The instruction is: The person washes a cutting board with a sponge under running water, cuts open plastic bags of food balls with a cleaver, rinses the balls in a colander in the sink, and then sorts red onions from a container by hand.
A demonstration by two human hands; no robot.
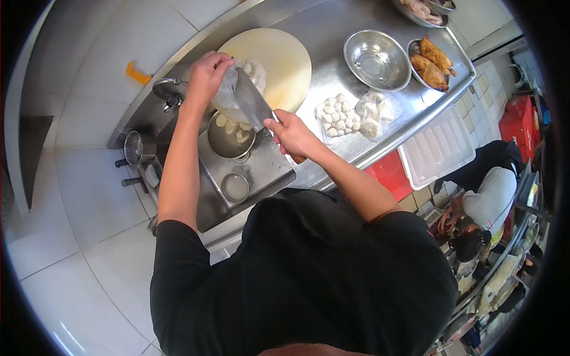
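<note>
My left hand (pixel 209 74) pinches the top of a clear plastic bag (pixel 227 90) at the edge of a round cutting board (pixel 288 65). Whitish lumps show inside the bag. My right hand (pixel 292 135) is closed round the wooden handle of a cleaver (pixel 254 102). Its broad blade slants up beside the bag, and I cannot tell whether the two touch. Just below the blade, a metal pot (pixel 221 144) stands in the sink with pale yellowish pieces inside. To the right of the cleaver lies a bag of white balls (pixel 339 115), next to another knotted plastic bag (pixel 375 115).
A steel bowl (pixel 377 59) and a dish of browned poultry (pixel 430 64) stand farther along the counter. A faucet (pixel 170 98) rises at the sink's left, where a small cup (pixel 235 187) sits. A white crate (pixel 438 149) and a crouching person (pixel 490 199) are at right.
</note>
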